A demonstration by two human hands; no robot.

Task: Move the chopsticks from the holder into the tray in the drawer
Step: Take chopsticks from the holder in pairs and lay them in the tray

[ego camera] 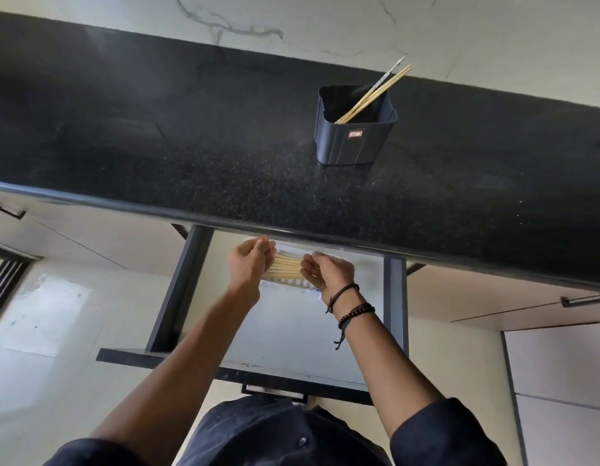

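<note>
A dark shirt front (275, 435) fills the bottom of the view, and two bare forearms reach up from it into the open drawer (224, 368) below the black speckled desk (191, 156). At the back of the drawer lies a pale slotted tray (287, 283), partly under the desk's edge, with a row of light wooden chopsticks (287, 266) lying side by side across it. The left hand (250, 264) sits at one end of that row with its fingers (263, 247) bunched and curled; whether they pinch the sticks cannot be told. The right hand (327, 274), with cord bracelets (350, 304) at the wrist, cups the other end, its fingers loosely curved and holding nothing. Up on the desk stands the dark holder (354, 136), and a few more sticks (372, 95) lean in its right-hand corner, one of them greyish. These look light, stiff and smooth, so they should lift with little effort but may slide or fan apart in a loose grip. The exposed upper ends above the holder's rim seem the best place to take them, gathered together as one bundle.
</note>
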